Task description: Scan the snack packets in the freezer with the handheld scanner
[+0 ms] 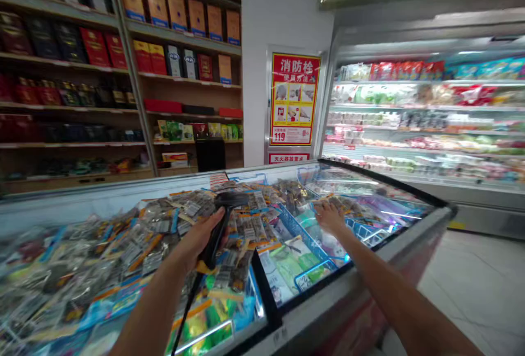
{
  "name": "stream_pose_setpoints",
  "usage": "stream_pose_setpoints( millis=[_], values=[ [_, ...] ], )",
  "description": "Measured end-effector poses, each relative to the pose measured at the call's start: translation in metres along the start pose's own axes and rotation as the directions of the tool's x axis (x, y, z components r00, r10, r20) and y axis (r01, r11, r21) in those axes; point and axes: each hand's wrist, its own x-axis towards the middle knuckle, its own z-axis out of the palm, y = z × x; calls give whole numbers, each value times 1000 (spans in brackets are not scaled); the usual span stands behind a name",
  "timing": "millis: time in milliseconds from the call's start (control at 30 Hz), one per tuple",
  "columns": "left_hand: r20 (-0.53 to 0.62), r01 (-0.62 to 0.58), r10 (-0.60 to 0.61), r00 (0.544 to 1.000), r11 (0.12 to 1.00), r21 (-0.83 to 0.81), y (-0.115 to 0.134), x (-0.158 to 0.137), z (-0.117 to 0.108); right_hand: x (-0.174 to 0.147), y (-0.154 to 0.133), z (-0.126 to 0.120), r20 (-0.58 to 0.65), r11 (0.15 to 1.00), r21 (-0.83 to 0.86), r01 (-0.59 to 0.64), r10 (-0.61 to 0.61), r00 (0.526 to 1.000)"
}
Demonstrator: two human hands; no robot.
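Toward seven o'clock over the chest freezer (324, 301), the left hand (199, 241) wraps a black handheld scanner (217, 235); near four o'clock, the right hand (329, 218) is down at the bagged packets (348, 207), and I cannot tell whether its blurred fingers grip one. Reaching among the packets seems the step in hand; lifting one would call for a pinch at its edge.

The scanner (214, 242) looks matt plastic, the packets (106, 257) glossy.
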Motion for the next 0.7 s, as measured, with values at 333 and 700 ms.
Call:
stream_pose_setpoints(
  millis=[333,700],
  values=[
    [-29,-39,39,999,999,21,-1,5,-16,3,-89,-24,-59,896,419,147,-135,989],
    [-91,-98,116,989,978,184,-3,16,-28,27,-171,-35,105,775,621,-119,68,992]
  ],
)
